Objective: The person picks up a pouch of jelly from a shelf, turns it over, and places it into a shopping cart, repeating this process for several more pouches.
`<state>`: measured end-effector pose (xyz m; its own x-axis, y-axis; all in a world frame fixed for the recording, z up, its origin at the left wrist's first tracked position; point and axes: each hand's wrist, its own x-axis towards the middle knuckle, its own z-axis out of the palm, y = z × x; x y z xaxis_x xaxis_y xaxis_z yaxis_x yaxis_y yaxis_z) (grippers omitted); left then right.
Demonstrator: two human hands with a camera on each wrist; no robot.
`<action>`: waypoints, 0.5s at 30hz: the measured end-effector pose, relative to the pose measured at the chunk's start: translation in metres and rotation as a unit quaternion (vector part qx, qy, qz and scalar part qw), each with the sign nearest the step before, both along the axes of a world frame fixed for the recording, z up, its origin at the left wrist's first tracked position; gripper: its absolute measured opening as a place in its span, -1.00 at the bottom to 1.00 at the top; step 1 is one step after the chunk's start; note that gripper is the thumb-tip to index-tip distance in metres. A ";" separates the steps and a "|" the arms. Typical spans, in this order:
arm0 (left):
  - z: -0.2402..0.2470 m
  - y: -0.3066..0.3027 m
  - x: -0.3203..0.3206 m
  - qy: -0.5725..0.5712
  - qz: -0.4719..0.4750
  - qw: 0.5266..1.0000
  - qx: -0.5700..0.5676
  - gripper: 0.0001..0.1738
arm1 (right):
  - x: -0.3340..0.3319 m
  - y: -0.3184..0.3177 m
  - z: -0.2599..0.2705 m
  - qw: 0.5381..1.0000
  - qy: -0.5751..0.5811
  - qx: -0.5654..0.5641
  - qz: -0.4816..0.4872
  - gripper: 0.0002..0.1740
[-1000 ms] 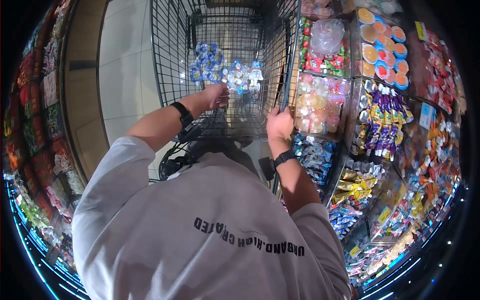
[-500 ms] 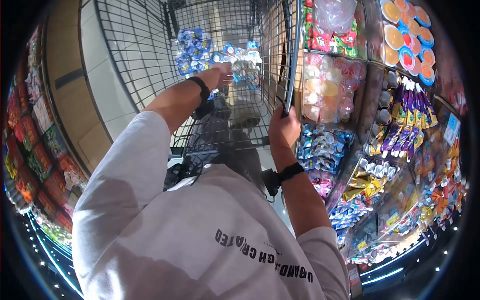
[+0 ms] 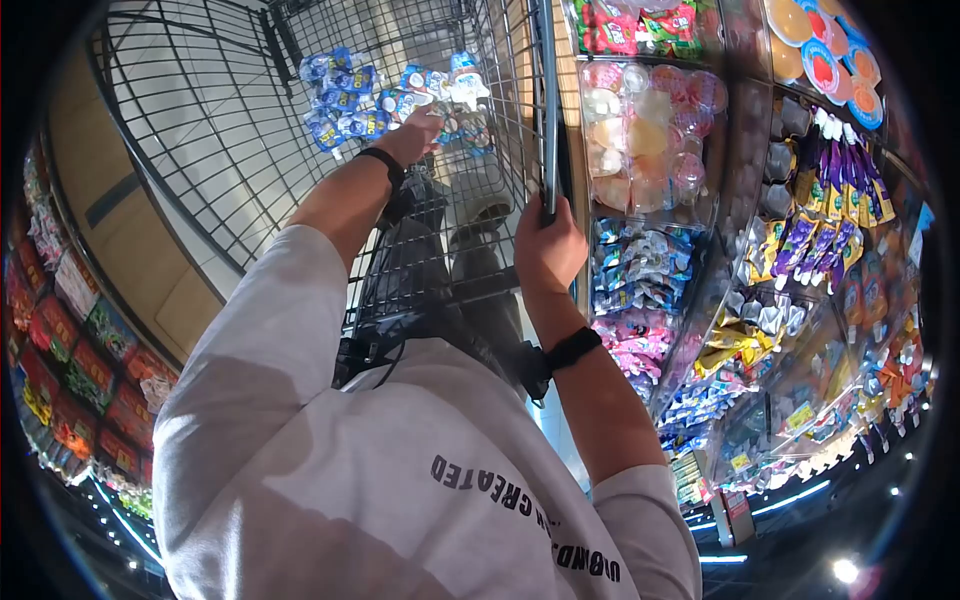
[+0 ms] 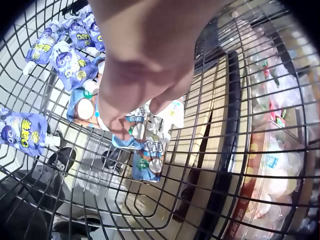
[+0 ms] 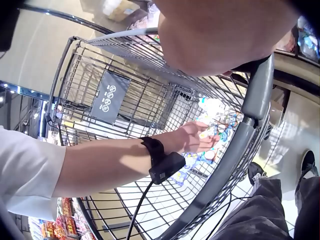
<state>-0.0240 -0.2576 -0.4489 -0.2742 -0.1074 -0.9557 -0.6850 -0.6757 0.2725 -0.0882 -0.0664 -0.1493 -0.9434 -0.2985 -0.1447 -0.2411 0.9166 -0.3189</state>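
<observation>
My left hand (image 3: 418, 136) reaches down into a wire shopping cart (image 3: 215, 130), right at a loose group of drink pouches. In the left wrist view its thumb and fingers are apart, bent down over blue-and-white pouches (image 4: 148, 160) with a coconut picture. Purple-blue pouches (image 4: 71, 64) with white caps lie beside them, and another purple-blue pouch (image 4: 25, 134) sits apart on the wire floor. My right hand (image 3: 552, 245) grips the cart's grey rail (image 3: 549, 110) at its near right corner; its fingertips are mostly hidden.
A shelf along the right holds clear tubs of jelly cups (image 3: 650, 135), yellow-and-purple pouches (image 3: 835, 180) and blue packets (image 3: 640, 265). Red packets (image 3: 75, 340) fill a shelf on the left. My feet and legs (image 5: 260, 205) stand right behind the cart.
My left hand has moved from the cart's near end further in, down to the pouches, its fingers less curled. My right hand keeps its grip on the rail. The view has swung.
</observation>
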 end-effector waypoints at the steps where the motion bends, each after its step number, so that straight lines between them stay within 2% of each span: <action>1: 0.002 0.000 -0.002 0.002 -0.009 1.000 -0.006 -0.17 | 0.000 0.000 -0.001 1.000 -0.005 -0.002 0.000 -0.80; 4: 0.006 0.003 -0.010 -0.049 -0.045 0.997 -0.026 -0.21 | 0.001 -0.001 0.001 1.000 -0.019 0.004 -0.010 -0.80; 5: -0.006 0.003 -0.009 -0.046 -0.042 0.998 -0.023 -0.21 | 0.000 -0.002 0.001 0.999 -0.029 0.010 -0.014 -0.80; 7: -0.077 -0.003 0.013 0.003 -0.160 0.984 -0.081 -0.32 | 0.001 -0.002 0.001 1.000 -0.026 0.006 -0.012 -0.80; 8: -0.094 -0.003 0.015 0.029 -0.219 0.969 -0.109 -0.36 | 0.000 -0.002 0.001 1.000 -0.024 0.001 -0.014 -0.80; 9: -0.082 -0.002 0.008 0.033 -0.219 0.969 -0.108 -0.36 | 0.000 -0.003 0.001 1.000 -0.021 0.003 -0.014 -0.80; 11: -0.020 0.000 -0.012 -0.063 -0.306 0.917 -0.249 -0.61 | 0.001 -0.002 0.001 1.000 -0.009 0.017 -0.011 -0.79; 12: 0.007 -0.002 -0.016 -0.097 -0.316 0.909 -0.252 -0.50 | 0.001 -0.001 -0.001 1.000 -0.017 0.014 -0.014 -0.79; 13: 0.003 0.001 -0.012 -0.096 -0.319 0.909 -0.250 -0.50 | 0.002 0.001 -0.001 1.000 -0.017 0.016 -0.016 -0.79; 15: -0.003 0.002 -0.007 -0.078 -0.292 0.891 -0.339 -0.39 | 0.001 -0.001 -0.001 1.000 -0.013 0.005 -0.014 -0.80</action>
<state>-0.0306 -0.2559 -0.4518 -0.3417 -0.5575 -0.7566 -0.9311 0.0917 0.3530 -0.0868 -0.0672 -0.1507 -0.9473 -0.2697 -0.1727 -0.2060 0.9260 -0.3164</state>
